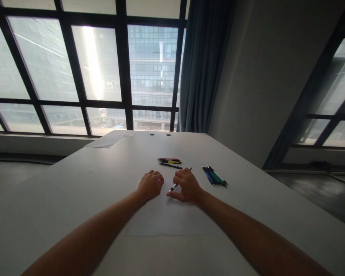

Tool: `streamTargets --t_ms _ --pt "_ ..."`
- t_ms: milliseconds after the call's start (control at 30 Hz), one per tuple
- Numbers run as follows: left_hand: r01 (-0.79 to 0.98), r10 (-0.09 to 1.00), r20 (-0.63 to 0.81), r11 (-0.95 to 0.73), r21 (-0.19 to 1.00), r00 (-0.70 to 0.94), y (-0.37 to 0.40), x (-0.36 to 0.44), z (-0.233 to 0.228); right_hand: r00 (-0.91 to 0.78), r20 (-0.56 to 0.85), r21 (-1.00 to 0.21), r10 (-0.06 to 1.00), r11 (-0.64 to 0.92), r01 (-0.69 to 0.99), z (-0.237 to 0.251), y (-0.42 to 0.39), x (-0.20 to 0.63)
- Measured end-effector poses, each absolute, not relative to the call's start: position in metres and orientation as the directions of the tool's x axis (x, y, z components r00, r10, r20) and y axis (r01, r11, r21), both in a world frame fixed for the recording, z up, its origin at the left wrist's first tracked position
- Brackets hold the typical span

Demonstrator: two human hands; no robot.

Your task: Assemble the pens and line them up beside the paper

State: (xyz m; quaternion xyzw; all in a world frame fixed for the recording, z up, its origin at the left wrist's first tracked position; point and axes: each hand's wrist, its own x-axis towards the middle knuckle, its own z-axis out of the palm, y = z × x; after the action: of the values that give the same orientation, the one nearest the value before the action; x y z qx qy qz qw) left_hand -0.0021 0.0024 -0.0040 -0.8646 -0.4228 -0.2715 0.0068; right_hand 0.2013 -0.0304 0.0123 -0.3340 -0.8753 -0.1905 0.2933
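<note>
I have the right hand (186,186) closed on 1 pen (173,187), slanted over the paper (161,222); the left hand (151,184) rests half-curled there, contents I can't tell. A forward push could knock the loose black pen (169,165) just beyond.

"What's the right hand (186,186) holding?"
"A pen (173,187), slanted over a sheet of paper (163,223)."
"And the left hand (150,184)?"
"It rests on that sheet, fingers bent."
"Anything near them?"
"A few loose pens (174,162) just beyond, and a bunch of pens (215,178), blue and green among them, to the right."
"Further off?"
"Some papers (105,142) at the far left of the white table (83,188), then a window (152,69) and a blue curtain (198,73)."
</note>
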Motion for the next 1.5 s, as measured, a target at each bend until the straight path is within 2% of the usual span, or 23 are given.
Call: streamTargets --t_ms 333,633,767,867,933,1000,1100,1267,1333,1400,1500 --pt "0.741 0.733 0.465 -0.637 0.212 0.497 0.002 -0.002 -0.003 -0.594 0.676 0.108 0.437 0.738 0.667 0.01 -0.029 0.202" --pt "0.748 0.74 0.447 -0.632 0.204 0.503 -0.001 -0.001 0.001 -0.567 0.692 0.054 0.446 0.751 0.658 0.01 -0.027 0.205" --pt "0.752 0.743 0.438 -0.629 0.197 0.506 -0.001 -0.001 0.001 -0.448 0.761 -0.023 0.469 0.71 0.704 0.022 -0.024 0.212" --pt "0.758 0.754 0.417 -0.621 0.199 0.508 -0.002 -0.001 0.002 -0.278 0.793 -0.172 0.543 0.637 0.752 0.034 -0.02 0.221" --pt "0.766 0.763 0.404 -0.611 0.198 0.504 -0.002 -0.001 0.003 -0.135 0.735 -0.378 0.665 0.566 0.733 0.039 -0.016 0.226" --pt "0.774 0.77 0.395 -0.603 0.192 0.501 -0.003 0.0 0.004 -0.039 0.604 -0.596 0.796 0.483 0.642 0.041 -0.012 0.229" --pt "0.786 0.776 0.39 -0.592 0.18 0.495 -0.003 0.0 0.004 -0.02 0.423 -0.763 0.906 0.368 0.531 0.037 -0.01 0.226" --pt "0.789 0.776 0.393 -0.589 0.173 0.493 -0.002 0.001 0.003 -0.14 0.167 -0.897 0.976 0.209 0.389 0.026 -0.016 0.21" --pt "0.786 0.773 0.398 -0.593 0.175 0.495 -0.003 0.0 0.003 -0.205 0.107 -0.896 0.973 0.184 0.404 0.021 -0.018 0.208" --pt "0.782 0.769 0.401 -0.598 0.176 0.498 -0.003 0.0 0.002 -0.191 0.104 -0.853 0.976 0.187 0.488 0.016 -0.017 0.209" --pt "0.78 0.767 0.402 -0.601 0.176 0.5 -0.002 0.0 0.002 -0.072 0.167 -0.793 0.983 0.177 0.583 0.011 -0.014 0.213"
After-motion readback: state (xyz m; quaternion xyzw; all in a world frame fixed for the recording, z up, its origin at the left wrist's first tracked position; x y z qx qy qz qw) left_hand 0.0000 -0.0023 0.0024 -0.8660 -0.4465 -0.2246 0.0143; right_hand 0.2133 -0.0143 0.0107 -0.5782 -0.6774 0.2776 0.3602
